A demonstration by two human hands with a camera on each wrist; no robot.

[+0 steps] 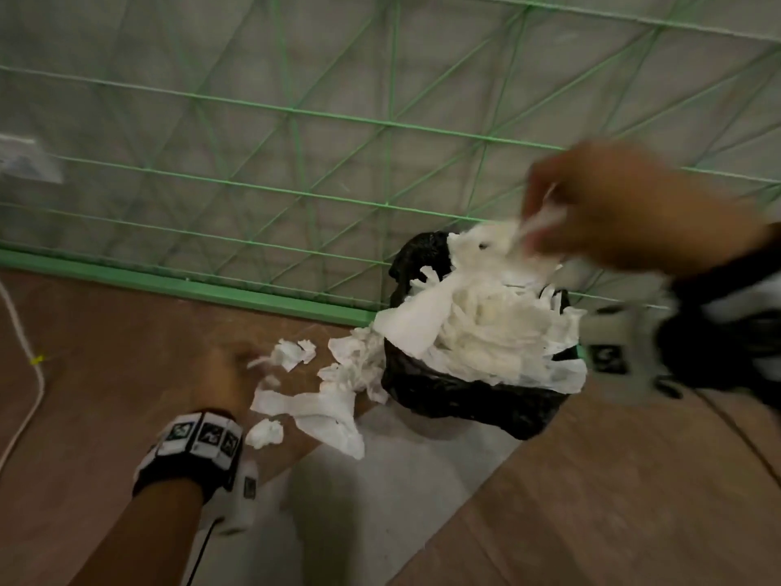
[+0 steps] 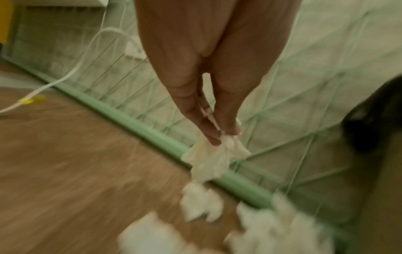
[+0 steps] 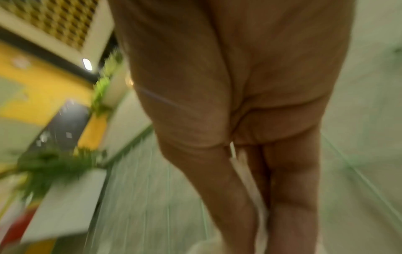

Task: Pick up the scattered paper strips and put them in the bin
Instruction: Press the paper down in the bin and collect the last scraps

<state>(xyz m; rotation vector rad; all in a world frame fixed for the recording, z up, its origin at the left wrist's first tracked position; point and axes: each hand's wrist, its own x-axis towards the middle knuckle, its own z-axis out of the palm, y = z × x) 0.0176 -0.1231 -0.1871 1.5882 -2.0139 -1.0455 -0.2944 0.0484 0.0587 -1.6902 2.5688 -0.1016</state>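
Note:
A bin (image 1: 473,408) lined with a black bag stands on the floor by the fence, heaped over its rim with white paper (image 1: 486,327). My right hand (image 1: 533,224) is blurred above the bin's far side and pinches white paper strips (image 1: 543,219); the right wrist view shows a strip (image 3: 241,171) between the fingers of the right hand (image 3: 261,232). More torn paper strips (image 1: 321,412) lie scattered on the floor left of the bin. My left hand (image 1: 253,361) is low among them, and in the left wrist view the left hand (image 2: 224,135) pinches a crumpled paper piece (image 2: 215,158) between thumb and fingers.
A green wire fence (image 1: 296,162) with a green base rail (image 1: 190,285) runs behind the bin. A white cable (image 1: 25,357) with a yellow tag lies on the brown wooden floor at the left. A pale floor patch (image 1: 380,501) sits in front of the bin.

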